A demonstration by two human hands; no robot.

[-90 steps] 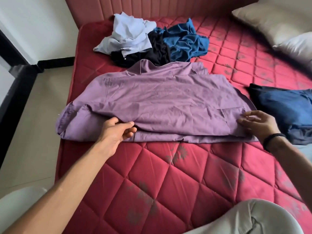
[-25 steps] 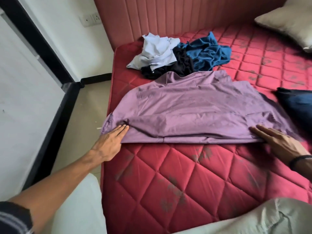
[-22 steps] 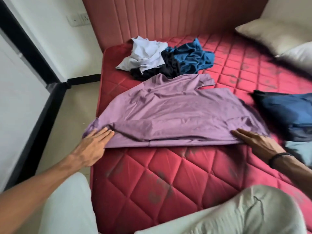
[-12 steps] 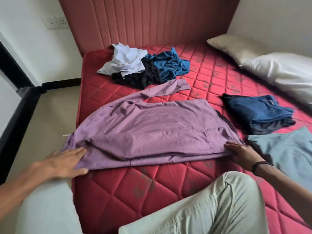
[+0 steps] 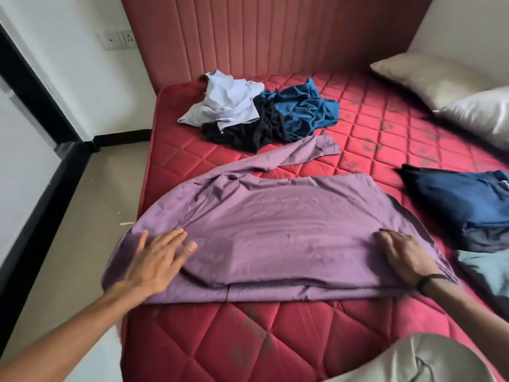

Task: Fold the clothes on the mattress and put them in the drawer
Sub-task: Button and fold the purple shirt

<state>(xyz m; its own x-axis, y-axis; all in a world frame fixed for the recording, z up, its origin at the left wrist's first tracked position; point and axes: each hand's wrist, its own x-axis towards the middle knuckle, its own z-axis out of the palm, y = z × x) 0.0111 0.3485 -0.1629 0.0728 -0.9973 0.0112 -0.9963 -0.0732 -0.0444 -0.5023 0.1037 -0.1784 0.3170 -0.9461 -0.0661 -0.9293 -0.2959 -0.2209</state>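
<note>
A purple shirt point(image 5: 278, 232) lies folded over on the red quilted mattress point(image 5: 275, 334), one sleeve trailing toward the back. My left hand point(image 5: 157, 260) presses flat on its left end with fingers spread. My right hand point(image 5: 405, 252) rests flat on its right end, fingers fairly straight. Behind the shirt lies a loose heap: a pale blue garment point(image 5: 225, 103), a black one point(image 5: 248, 130) and a teal one point(image 5: 305, 111). At the right sit folded navy clothes point(image 5: 462, 199) and a grey-blue piece point(image 5: 490, 268).
Two pillows, beige point(image 5: 429, 75) and white point(image 5: 479, 114), lie at the back right. The padded headboard point(image 5: 275, 34) stands behind. Bare floor point(image 5: 82, 216) runs along the mattress's left edge. My knee in light trousers point(image 5: 418, 359) is at the bottom right.
The shirt's near part has been folded over, and one sleeve now trails back. Both hands moved from the shirt's outer edges onto its top.
</note>
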